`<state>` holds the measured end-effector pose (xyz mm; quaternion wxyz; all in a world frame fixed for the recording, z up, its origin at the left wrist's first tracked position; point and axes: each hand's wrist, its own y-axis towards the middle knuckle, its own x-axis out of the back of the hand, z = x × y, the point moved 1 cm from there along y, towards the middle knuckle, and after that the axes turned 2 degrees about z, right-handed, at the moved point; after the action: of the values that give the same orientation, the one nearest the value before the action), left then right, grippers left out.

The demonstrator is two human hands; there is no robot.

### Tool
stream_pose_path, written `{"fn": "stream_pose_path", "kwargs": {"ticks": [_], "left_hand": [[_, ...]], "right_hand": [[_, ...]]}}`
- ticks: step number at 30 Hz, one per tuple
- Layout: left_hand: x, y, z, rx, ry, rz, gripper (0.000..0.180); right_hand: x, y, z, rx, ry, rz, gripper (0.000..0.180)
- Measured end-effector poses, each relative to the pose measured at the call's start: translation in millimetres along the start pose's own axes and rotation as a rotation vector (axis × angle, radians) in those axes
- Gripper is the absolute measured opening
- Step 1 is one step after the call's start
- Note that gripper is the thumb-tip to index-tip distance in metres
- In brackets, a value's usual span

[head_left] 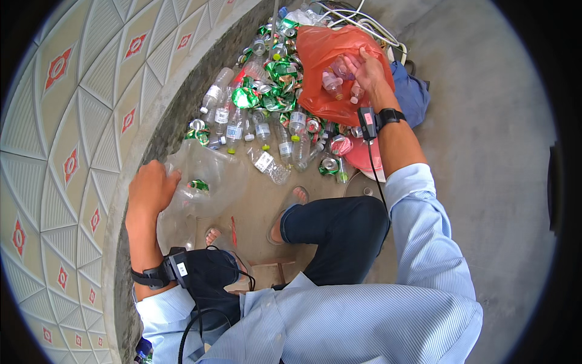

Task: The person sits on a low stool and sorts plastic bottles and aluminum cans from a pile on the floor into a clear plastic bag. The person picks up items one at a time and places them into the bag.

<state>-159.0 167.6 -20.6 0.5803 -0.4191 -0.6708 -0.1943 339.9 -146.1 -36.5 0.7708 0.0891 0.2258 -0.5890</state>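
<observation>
My left hand (151, 188) grips the rim of a clear plastic bag (203, 182) that lies on the ground by the wall; a green can (198, 185) shows inside it. My right hand (367, 71) reaches far forward and holds the edge of an orange plastic bag (321, 48), fingers closed on the plastic. Small bottles (332, 82) show through the orange bag near that hand. Between the two bags lies a heap of clear plastic bottles (264, 130) and crushed green cans (276, 76).
A tiled wall (73, 121) with a concrete base curves along the left. Blue cloth (412, 91) lies right of the orange bag, white cables (364, 24) behind it, a pink lid-like object (364, 151) near my right forearm. My knees and sandalled feet (291, 206) are below the heap.
</observation>
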Motion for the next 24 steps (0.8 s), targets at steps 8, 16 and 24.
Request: {"fn": "stream_pose_path", "kwargs": {"ticks": [8, 16, 24], "left_hand": [[1.4, 2.9, 7.7, 0.011, 0.018, 0.073, 0.045], [10.3, -4.0, 7.2, 0.016, -0.019, 0.020, 0.049], [-5.4, 2.5, 19.8, 0.076, -0.068, -0.121, 0.040]], "right_hand": [[12.9, -45.2, -44.1, -0.218, -0.071, 0.074, 0.034], [-76.8, -216.9, -186.4, -0.344, -0.834, 0.983, 0.088], [-155.3, -339.9, -253.0, -0.567, -1.282, 1.808, 0.078]]}}
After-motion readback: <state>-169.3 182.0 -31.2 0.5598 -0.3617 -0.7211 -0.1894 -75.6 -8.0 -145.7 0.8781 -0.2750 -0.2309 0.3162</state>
